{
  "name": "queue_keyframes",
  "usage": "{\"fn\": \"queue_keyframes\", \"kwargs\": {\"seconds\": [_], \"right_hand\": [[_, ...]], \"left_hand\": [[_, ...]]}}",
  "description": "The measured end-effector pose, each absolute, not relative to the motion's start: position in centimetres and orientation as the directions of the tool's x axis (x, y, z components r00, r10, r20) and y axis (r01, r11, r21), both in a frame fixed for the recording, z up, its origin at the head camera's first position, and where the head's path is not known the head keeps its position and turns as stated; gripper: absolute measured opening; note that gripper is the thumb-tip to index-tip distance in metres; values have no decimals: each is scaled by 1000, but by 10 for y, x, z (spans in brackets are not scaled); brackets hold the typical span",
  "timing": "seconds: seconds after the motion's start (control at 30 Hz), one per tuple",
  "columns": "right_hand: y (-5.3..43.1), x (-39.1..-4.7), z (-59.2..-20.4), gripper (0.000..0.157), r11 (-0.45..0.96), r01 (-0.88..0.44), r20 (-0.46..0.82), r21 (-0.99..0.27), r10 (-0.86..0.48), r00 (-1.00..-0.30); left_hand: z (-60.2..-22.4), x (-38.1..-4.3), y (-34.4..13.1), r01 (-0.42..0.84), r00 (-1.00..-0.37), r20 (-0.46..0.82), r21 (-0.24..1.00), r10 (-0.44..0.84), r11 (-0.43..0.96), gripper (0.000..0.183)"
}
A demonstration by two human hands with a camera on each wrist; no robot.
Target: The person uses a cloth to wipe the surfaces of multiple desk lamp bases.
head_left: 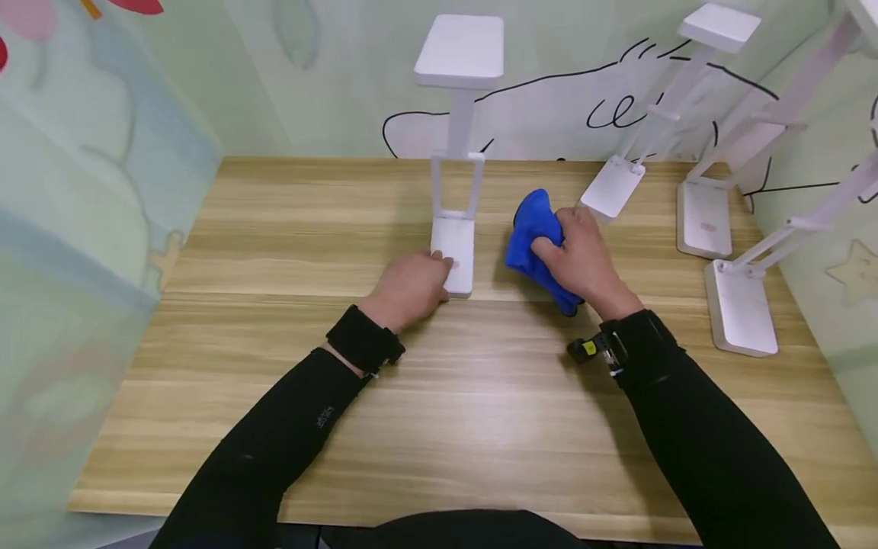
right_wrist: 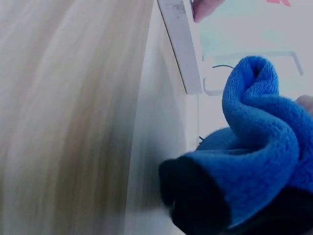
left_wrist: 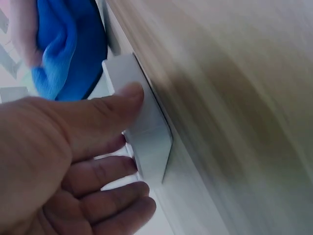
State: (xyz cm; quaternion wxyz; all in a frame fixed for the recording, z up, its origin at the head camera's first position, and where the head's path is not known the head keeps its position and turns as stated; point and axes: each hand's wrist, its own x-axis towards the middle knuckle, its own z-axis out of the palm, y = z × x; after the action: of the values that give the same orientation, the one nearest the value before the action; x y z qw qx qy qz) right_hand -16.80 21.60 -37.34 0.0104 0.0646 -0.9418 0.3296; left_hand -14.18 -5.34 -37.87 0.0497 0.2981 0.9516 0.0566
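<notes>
A white desk lamp stands upright on the wooden table, its flat head raised near the wall. My left hand pinches the near left corner of its base. In the left wrist view the thumb lies on the side of the white base, with fingertips at its upper face. To the lamp's right, my right hand grips a bunched blue cloth, held a little apart from the lamp. The right wrist view shows folds of the cloth; most of that hand is hidden there.
More white lamps stand at the right: one lamp base behind my right hand, another base by the right wall and a nearer base. The wooden table meets painted walls at the back and sides.
</notes>
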Motion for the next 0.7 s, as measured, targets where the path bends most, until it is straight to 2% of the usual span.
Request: {"fn": "queue_keyframes", "kwargs": {"seconds": [0.1, 0.2, 0.33, 0.4, 0.57, 0.63, 0.7], "right_hand": [[212, -170, -374, 48, 741, -98, 34, -665, -100, -994], [208, -172, -377, 62, 738, -129, 81, -662, -100, -992], [205, -175, -379, 57, 805, -222, 191, -550, -137, -972], [205, -176, -379, 53, 855, -232, 202, -463, -153, -967], [207, -178, -382, 63, 939, -239, 52, -249, -233, -971], [209, -176, -384, 76, 931, -276, -24, -240, -290, -957], [211, -174, -386, 87, 903, -314, -72, -294, -349, -935]], "left_hand": [[-379, -141, -48, 553, -826, -58, 110, 560, 826, 48], [-379, -141, -44, 549, -830, -56, 93, 555, 831, 48], [-379, -140, -40, 553, -829, -46, 84, 557, 829, 47], [-380, -140, -39, 553, -829, -43, 83, 558, 829, 46], [-383, -138, -40, 546, -835, -33, 87, 550, 834, 45], [-384, -138, -41, 544, -836, -29, 88, 548, 835, 46], [-385, -137, -41, 545, -836, -23, 89, 548, 834, 45]]}}
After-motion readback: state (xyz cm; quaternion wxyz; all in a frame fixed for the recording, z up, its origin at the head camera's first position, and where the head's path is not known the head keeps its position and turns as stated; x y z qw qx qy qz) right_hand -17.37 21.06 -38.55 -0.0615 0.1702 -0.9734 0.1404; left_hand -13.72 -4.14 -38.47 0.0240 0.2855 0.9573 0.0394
